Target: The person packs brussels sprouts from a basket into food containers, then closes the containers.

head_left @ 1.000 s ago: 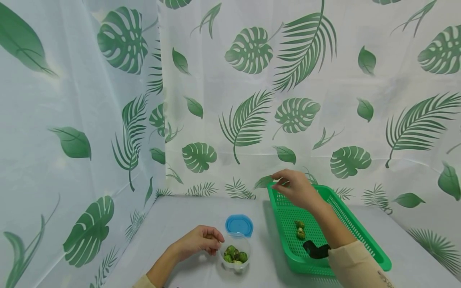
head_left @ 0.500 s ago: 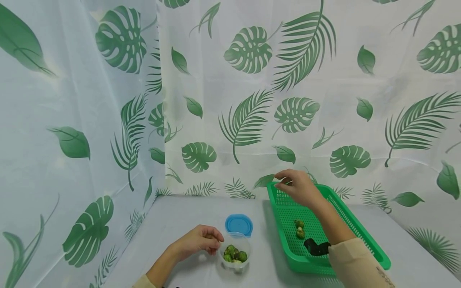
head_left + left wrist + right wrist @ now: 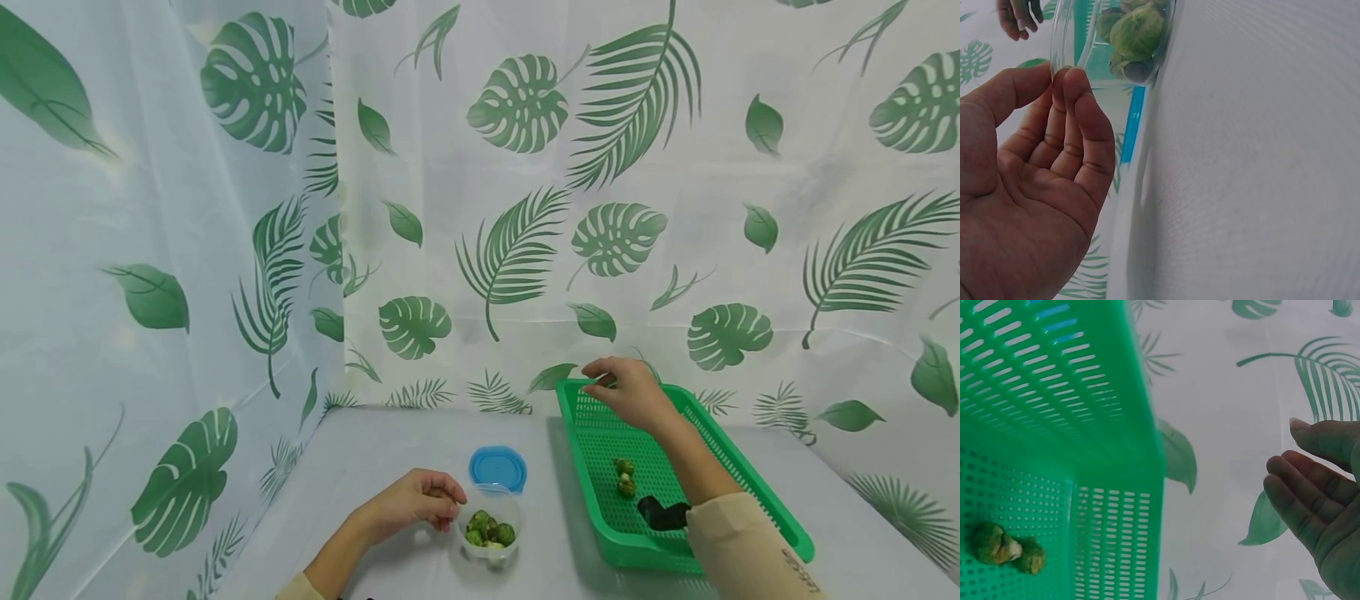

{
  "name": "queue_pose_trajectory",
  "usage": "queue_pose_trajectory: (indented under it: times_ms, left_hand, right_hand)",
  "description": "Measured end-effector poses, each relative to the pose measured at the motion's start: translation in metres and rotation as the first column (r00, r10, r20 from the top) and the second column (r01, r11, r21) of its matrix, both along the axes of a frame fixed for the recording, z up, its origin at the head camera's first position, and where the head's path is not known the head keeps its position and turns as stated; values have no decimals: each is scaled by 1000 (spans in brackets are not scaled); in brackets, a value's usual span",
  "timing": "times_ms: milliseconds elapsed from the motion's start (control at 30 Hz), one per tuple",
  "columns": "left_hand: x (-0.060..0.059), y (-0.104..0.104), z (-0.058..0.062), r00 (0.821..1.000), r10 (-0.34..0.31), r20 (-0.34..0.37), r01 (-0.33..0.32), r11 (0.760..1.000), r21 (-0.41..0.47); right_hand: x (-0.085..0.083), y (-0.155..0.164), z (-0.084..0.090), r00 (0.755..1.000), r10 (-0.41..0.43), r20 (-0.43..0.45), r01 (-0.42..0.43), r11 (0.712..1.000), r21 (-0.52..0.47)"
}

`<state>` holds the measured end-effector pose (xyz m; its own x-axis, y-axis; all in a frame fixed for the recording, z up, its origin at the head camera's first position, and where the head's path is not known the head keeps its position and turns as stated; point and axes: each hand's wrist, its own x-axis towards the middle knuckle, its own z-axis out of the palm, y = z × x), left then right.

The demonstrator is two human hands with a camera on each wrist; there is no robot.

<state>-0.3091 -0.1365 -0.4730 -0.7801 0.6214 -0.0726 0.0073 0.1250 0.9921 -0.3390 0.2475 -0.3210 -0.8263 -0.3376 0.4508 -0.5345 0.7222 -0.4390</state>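
**Two hands, one small container, one green basket**

Here, in the lower middle of the head view, the left hand (image 3: 411, 502) rests on the grey table (image 3: 360, 467) with its fingers loosely curled, and the fingertips (image 3: 1067, 84) touch the rim of a small clear container (image 3: 490, 521). In the left wrist view the thumb and the fingers meet at this rim, so it looks like a light pinch on the wall of the container. Inside it lie Brussels sprouts (image 3: 489, 530); I can count about three or four (they are packed close together, so the exact number I cannot tell).

Just behind the container, a little higher in the frame, lies one blue lid (image 3: 498, 467), flat on the table and separate from the container.

At the right of the centre stands one green basket (image 3: 750, 475) with a perforated floor and walls. On its floor lie two more sprouts (image 3: 624, 477), touching each other; the right wrist view shows them at the lower left (image 3: 1002, 546). One dark object (image 3: 660, 513) also lies in the basket, nearer to the lower edge of the frame; what it is I cannot tell.

The right hand (image 3: 628, 392) hovers over the far end of the basket, above its rim. In the right wrist view its fingers (image 3: 1300, 487) are relaxed and only slightly bent, and they hold nothing.
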Motion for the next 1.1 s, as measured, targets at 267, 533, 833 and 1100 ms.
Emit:
queue_pose_trajectory:
  times_ms: [267,533,833,1100]
  left_hand:
    - [0,0,0,1000,-2,3,2,1000,-1]
    - [0,0,0,1000,5,1,-5,1000,-9]
    - [0,0,1,1000,2,0,-2,1000,-5]
    - [0,0,2,1000,-1,9,1,1000,-5]
  right_hand:
    - [-8,8,-10,1000,-19,21,19,1000,14]
    - [-19,22,-31,996,-54,71,54,999,1]
    - [-26,32,-42,994,-45,104,46,999,-12]
    - [-29,39,-56,981,-73,182,73,997,7]
